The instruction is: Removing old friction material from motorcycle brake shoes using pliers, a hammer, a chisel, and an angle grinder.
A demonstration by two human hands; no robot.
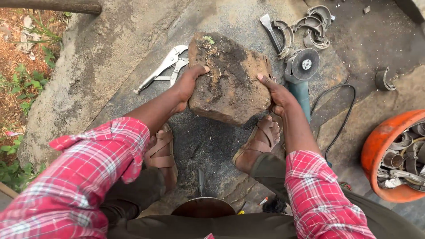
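Outdoor concrete ground [110, 66], metal dust. Big stone [229, 77] at centre, clamped from both sides: left hand [188, 86] at 9 o'clock, right hand [276, 93] at 3 — heavy. Angle grinder [301, 71] just beside, at 2; locking pliers [161, 68] at 10.

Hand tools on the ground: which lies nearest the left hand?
The silver locking pliers, just beyond the left hand gripping the big brown stone; the teal angle grinder lies by the right hand.
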